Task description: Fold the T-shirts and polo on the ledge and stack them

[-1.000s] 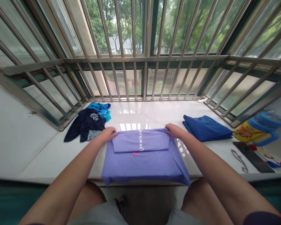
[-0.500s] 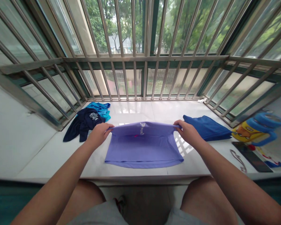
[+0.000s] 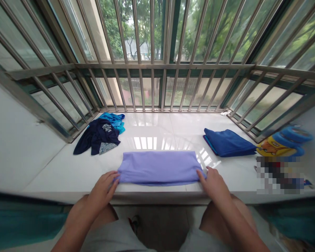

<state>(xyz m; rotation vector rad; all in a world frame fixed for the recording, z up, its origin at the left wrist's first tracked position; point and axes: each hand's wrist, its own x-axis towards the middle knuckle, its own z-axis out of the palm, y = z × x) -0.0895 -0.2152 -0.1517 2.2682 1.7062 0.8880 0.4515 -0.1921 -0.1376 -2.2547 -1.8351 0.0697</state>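
Note:
A purple T-shirt (image 3: 160, 168), folded into a wide flat band, lies on the white sill in front of me. My left hand (image 3: 105, 187) is at its near left corner, thumb and fingers closed over the edge. At the opposite near corner, my right hand (image 3: 214, 182) has the fabric between thumb and fingers. The print on the shirt is out of sight now, folded inside.
A crumpled navy garment (image 3: 94, 134) and a bright blue one (image 3: 114, 120) lie at the left. Folded blue clothes (image 3: 229, 141) are stacked at the right, beside a yellow and blue jug (image 3: 277, 143). Metal bars (image 3: 152, 87) border the sill (image 3: 160, 122); some items at right are pixelated.
Both hands have come down toward me, bringing the T-shirt's raised far edge over onto its near edge. The lettering has gone out of view, and the shirt now lies flat and narrower.

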